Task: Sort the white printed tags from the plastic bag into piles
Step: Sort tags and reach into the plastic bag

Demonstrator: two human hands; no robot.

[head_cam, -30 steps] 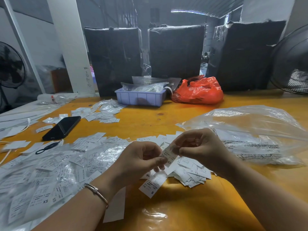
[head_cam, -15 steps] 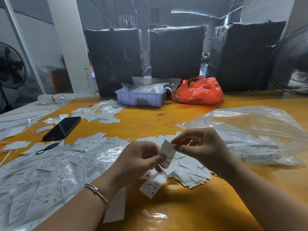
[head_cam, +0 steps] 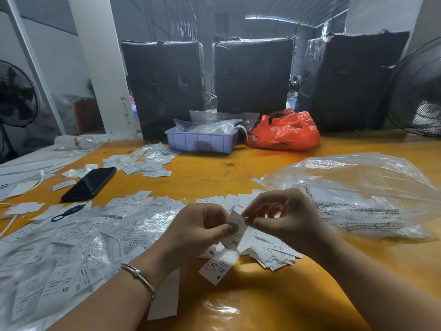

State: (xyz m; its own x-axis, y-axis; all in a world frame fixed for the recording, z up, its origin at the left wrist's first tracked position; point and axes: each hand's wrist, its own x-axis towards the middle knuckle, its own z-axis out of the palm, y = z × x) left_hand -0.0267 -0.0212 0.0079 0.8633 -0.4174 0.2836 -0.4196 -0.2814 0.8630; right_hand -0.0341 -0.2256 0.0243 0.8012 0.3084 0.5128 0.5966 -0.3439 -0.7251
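Observation:
Both hands hold one white printed tag [head_cam: 235, 231] marked XS just above the yellow table. My left hand [head_cam: 199, 229] pinches its middle with the thumb, and my right hand [head_cam: 284, 217] pinches its top edge. A small pile of tags [head_cam: 272, 252] lies under the hands, with an S tag [head_cam: 218, 266] and an XL tag [head_cam: 211, 252] at its front. A wide spread of tags mixed with clear film [head_cam: 71, 247] covers the table's left. The big clear plastic bag [head_cam: 358, 194] lies at the right, touching my right wrist.
A black phone [head_cam: 89, 183] and a key ring [head_cam: 69, 211] lie at the left. Another tag pile [head_cam: 145, 163] sits further back. A blue tray [head_cam: 202, 140], a red bag [head_cam: 284, 132], three black-wrapped boxes [head_cam: 250, 75] and two fans [head_cam: 420, 91] line the back.
The tag between my hands has turned upright and risen a little, so its XS mark faces me. My right fingers moved from its side to its top edge.

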